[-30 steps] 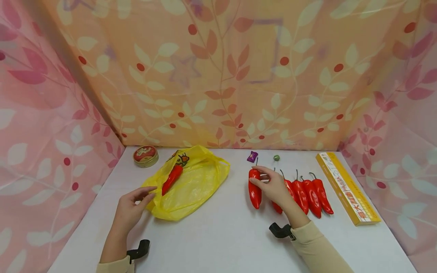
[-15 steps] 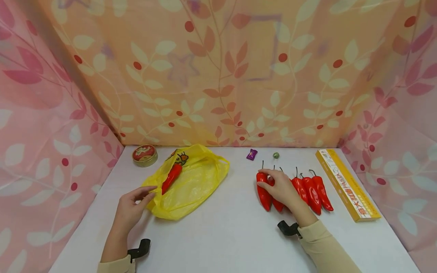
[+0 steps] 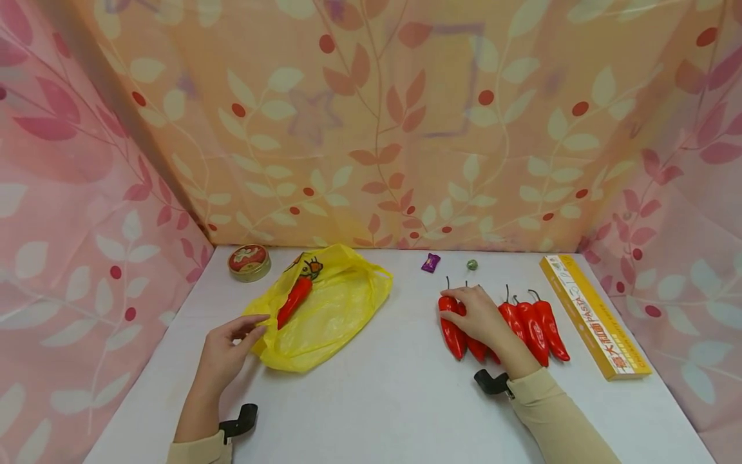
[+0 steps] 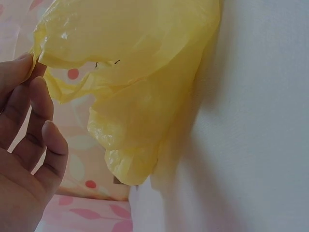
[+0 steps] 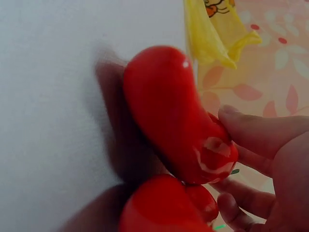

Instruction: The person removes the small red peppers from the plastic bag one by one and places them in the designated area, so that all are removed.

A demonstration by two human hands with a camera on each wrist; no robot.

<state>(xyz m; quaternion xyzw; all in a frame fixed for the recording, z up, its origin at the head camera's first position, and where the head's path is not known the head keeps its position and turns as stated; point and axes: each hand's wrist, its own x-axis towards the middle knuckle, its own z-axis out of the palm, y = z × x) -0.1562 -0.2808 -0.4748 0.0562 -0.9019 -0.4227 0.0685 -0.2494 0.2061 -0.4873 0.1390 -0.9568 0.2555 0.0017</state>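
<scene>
My left hand (image 3: pixel 223 351) pinches the near left edge of a yellow plastic bag (image 3: pixel 324 341) between thumb and fingers; the left wrist view shows the bag's rim (image 4: pixel 41 50) in that pinch. Inside the bag's mouth a red chili pepper (image 3: pixel 294 301) is visible. At the right, my right hand (image 3: pixel 478 319) holds the leftmost red pepper (image 3: pixel 452 335) near its stem end. That pepper lies against a row of similar red peppers (image 3: pixel 532 332), partly hidden by my hand. In the right wrist view, the thumb is on the held pepper (image 5: pixel 161 101), with another pepper (image 5: pixel 161 208) touching it.
Behind the peppers lie a purple-wrapped candy (image 3: pixel 430 263) and a small green ball-like item (image 3: pixel 472 265). A yellow pasta box (image 3: pixel 597 316) stands along the right side. A round red-and-gold tin (image 3: pixel 249 263) is at the back left. Patterned cloth (image 3: pixel 371 129) encloses the white table (image 3: pixel 359 412).
My right hand has carried the pepper rightward and down to the left end of the row. In the last half second it has hardly moved. My left hand keeps its pinch on the bag.
</scene>
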